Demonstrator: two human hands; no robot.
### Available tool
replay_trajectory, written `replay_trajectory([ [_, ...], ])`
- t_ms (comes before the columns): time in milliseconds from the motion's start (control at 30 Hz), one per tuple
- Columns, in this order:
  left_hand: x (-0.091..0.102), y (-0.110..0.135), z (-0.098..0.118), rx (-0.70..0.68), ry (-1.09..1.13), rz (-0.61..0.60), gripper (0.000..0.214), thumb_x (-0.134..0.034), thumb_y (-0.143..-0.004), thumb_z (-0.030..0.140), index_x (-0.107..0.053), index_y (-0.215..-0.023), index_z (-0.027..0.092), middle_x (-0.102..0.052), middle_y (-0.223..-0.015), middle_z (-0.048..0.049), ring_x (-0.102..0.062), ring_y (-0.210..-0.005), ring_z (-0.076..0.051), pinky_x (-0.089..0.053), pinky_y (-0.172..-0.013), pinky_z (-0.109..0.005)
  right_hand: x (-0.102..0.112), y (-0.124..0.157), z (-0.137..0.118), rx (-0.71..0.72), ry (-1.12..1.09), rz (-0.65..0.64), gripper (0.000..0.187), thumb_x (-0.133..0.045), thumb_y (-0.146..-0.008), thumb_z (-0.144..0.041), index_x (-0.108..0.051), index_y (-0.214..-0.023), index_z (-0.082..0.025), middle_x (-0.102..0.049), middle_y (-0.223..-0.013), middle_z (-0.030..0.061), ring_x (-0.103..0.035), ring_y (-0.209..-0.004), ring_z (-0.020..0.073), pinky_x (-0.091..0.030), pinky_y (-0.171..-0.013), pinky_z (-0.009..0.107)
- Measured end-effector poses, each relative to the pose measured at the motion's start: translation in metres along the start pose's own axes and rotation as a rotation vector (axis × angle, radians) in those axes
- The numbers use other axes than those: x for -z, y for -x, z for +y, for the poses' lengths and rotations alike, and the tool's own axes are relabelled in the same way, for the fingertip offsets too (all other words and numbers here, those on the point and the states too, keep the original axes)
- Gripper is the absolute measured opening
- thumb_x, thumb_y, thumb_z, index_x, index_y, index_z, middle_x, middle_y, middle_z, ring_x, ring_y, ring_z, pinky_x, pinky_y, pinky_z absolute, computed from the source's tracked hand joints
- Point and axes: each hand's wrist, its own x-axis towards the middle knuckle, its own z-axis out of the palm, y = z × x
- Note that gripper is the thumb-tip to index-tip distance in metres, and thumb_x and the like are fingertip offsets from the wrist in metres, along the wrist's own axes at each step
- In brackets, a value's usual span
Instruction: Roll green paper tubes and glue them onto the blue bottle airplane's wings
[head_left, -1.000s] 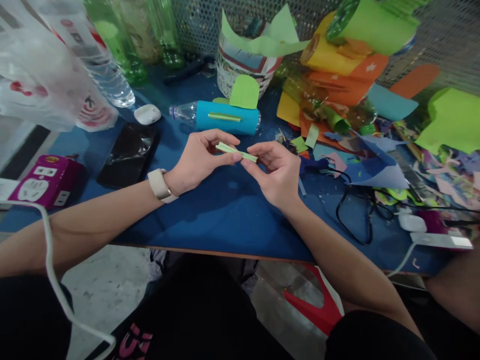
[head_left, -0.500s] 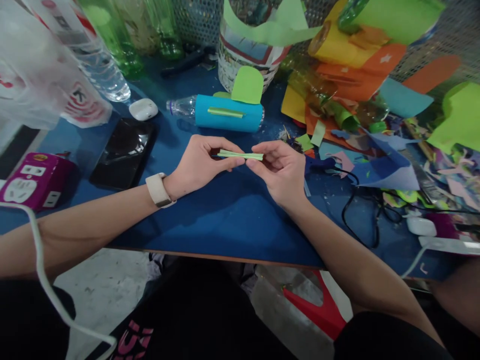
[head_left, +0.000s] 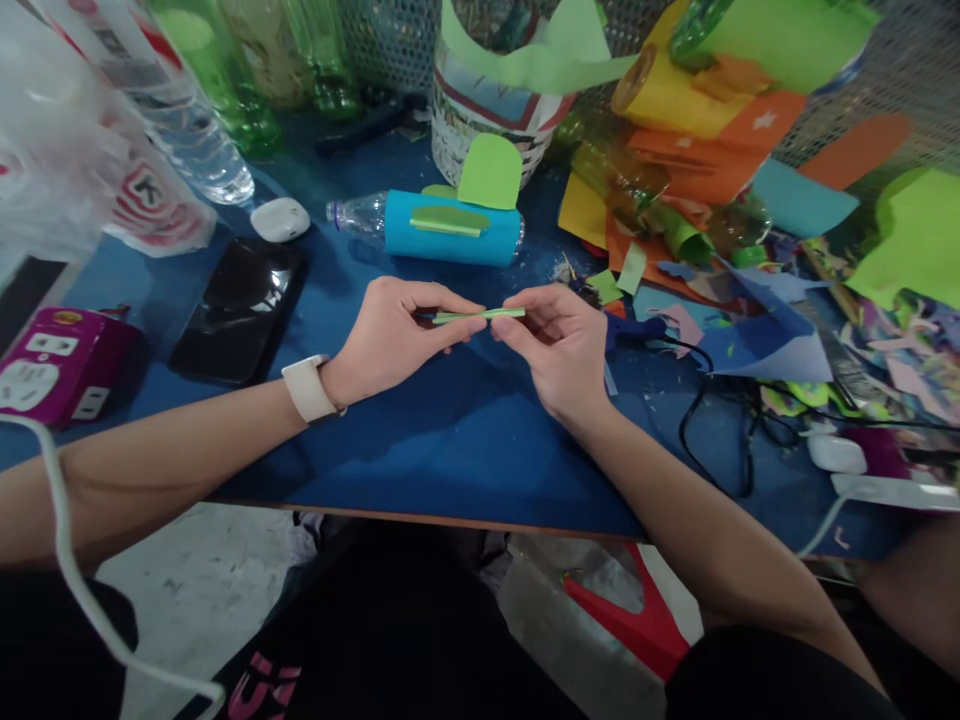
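Observation:
A thin folded strip of light green paper (head_left: 480, 315) is pinched between both hands above the blue table (head_left: 450, 440). My left hand (head_left: 394, 335), with a pale watch on its wrist, grips the strip's left end. The fingers of my right hand (head_left: 555, 345) close on its right end. Just beyond the hands lies a plastic bottle wrapped in blue paper (head_left: 450, 228), with green paper pieces stuck on it.
A black phone (head_left: 240, 305), a white earbud case (head_left: 279, 218) and a purple power strip (head_left: 56, 365) lie at left. Clear and green bottles stand at the back left. Heaps of coloured paper scraps (head_left: 720, 200) and black cables (head_left: 720, 420) fill the right side.
The strip has been turned from a slant to nearly level and now shows edge-on. Both hands shifted slightly upward in view, still pinching its ends.

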Motion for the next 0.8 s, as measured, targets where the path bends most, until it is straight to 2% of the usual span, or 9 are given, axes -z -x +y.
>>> replay_trajectory([
  [300, -0.0006, 0.0014, -0.0024, -0.066, -0.058, -0.035, 0.025, -0.09, -0.1, 0.047, -0.093, -0.105, 0.022, -0.089, -0.094, -0.0081, -0.081, -0.072, -0.02, -0.067, -0.068, -0.031, 0.0001, 0.0, 0.0012, -0.044, -0.01, -0.035, 0.047, -0.104, -0.079, -0.063, -0.079, -0.096, -0.027, -0.08, -0.086, -0.0007, -0.078, -0.077, 0.0179, -0.068, -0.071, 0.033],
  [533, -0.0003, 0.0013, -0.0017, -0.054, -0.066, -0.045, 0.025, -0.088, -0.101, 0.048, -0.094, -0.104, 0.024, -0.089, -0.096, -0.0077, -0.084, -0.078, -0.022, -0.068, -0.069, -0.033, -0.0002, -0.0004, -0.0004, -0.087, -0.005, -0.051, 0.052, -0.103, -0.076, -0.069, -0.081, -0.097, -0.027, -0.082, -0.087, 0.0003, -0.08, -0.077, 0.0194, -0.071, -0.075, 0.036],
  [800, 0.0005, 0.0011, -0.0046, -0.055, -0.085, -0.044, 0.028, -0.087, -0.101, 0.053, -0.094, -0.105, 0.026, -0.089, -0.097, -0.0075, -0.082, -0.079, -0.022, -0.068, -0.07, -0.034, 0.0004, 0.0002, -0.0002, -0.062, -0.011, -0.066, 0.043, -0.102, -0.082, -0.062, -0.087, -0.098, -0.024, -0.085, -0.088, 0.0021, -0.081, -0.075, 0.0193, -0.073, -0.076, 0.036],
])
